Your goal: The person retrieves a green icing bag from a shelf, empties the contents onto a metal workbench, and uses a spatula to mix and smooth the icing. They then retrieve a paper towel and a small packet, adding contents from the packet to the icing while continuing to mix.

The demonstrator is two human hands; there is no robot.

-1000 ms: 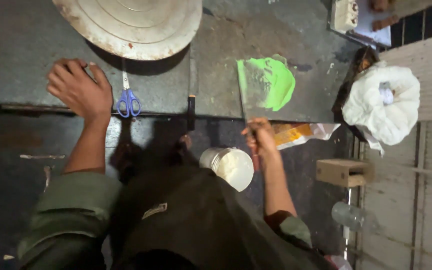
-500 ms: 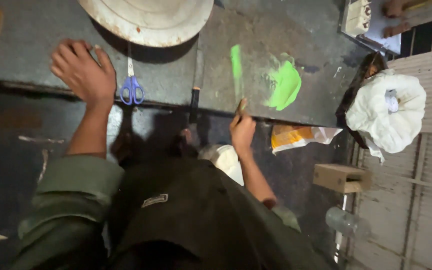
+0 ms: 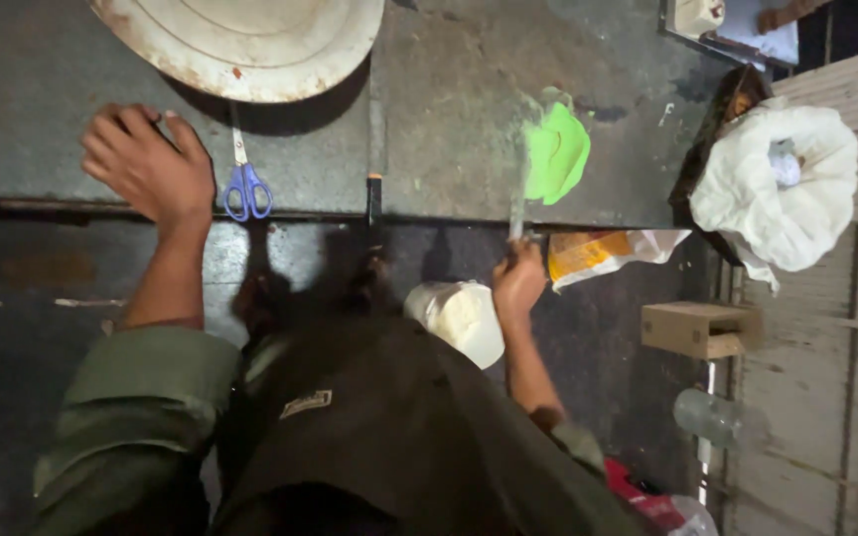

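— Watching from my end: my right hand [image 3: 518, 281] is closed around the handle of a flat-bladed scraper [image 3: 518, 203], its blade reaching away to the bright green paste [image 3: 556, 152] on the dark worktop [image 3: 449, 119].

— How would that tool handle?

— Stiff and light, I'd judge; the handle is the place to grip it, since the blade looks smeared green and likely slick. The paste looks soft and easily spread.

— And the other hand?

— My left hand [image 3: 144, 164] lies flat and spread on the worktop, holding nothing, just left of the blue-handled scissors [image 3: 246, 184], near the big pale dish [image 3: 250, 40].
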